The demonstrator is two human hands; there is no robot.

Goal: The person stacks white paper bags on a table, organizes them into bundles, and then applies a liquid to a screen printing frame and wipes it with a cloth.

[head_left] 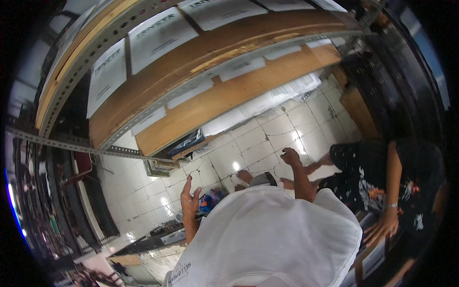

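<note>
My left hand [190,200] is raised in front of my white shirt [272,234], its thumb and fingers apart and nothing in it. Just beside it, lower down, is a blue and orange bundle [210,200] in what looks like clear plastic, apart from the hand as far as I can tell. Further right, my right hand [291,157] hangs over the tiled floor [248,148]. Its fingers are loosely bent and spread, and it holds nothing I can see. Neither hand touches the shelves ahead.
A metal-framed shelf with wooden boards [210,115] stands ahead, stacked with white boxes [160,40]. A dark plastic-wrapped item [187,142] lies on its low level. Close on my right is another person in dark patterned clothing [368,186]. Dark racks [52,191] line the left.
</note>
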